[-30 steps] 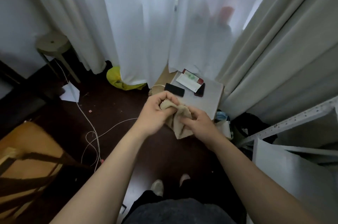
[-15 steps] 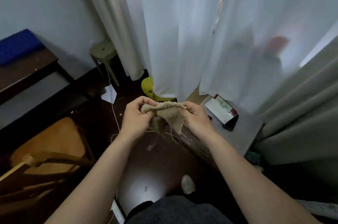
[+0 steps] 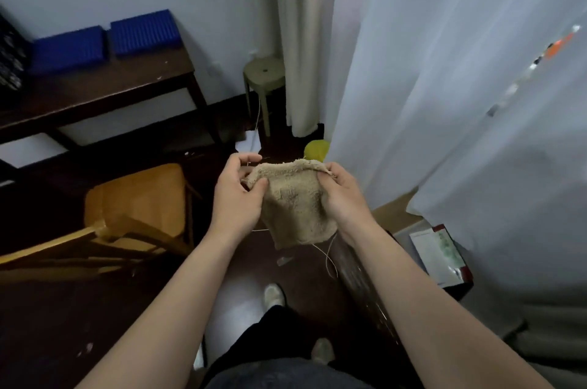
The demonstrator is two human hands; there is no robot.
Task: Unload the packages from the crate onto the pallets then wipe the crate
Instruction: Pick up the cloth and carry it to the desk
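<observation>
We hold tan terry cloth (image 3: 297,204) stretched: left hand (image 3: 236,194) pinches 9 o'clock edge, right hand (image 3: 341,194) 3 o'clock. Risk: frayed threads snag, cloth slips.

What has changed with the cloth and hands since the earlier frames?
The left hand and right hand have pulled the cloth, bunched a second ago, open so it hangs flat. The view has swung left, bringing a dark bench with blue pads into frame. Unchanged: both hands still grip the cloth's upper corners; nothing was let go.
</observation>
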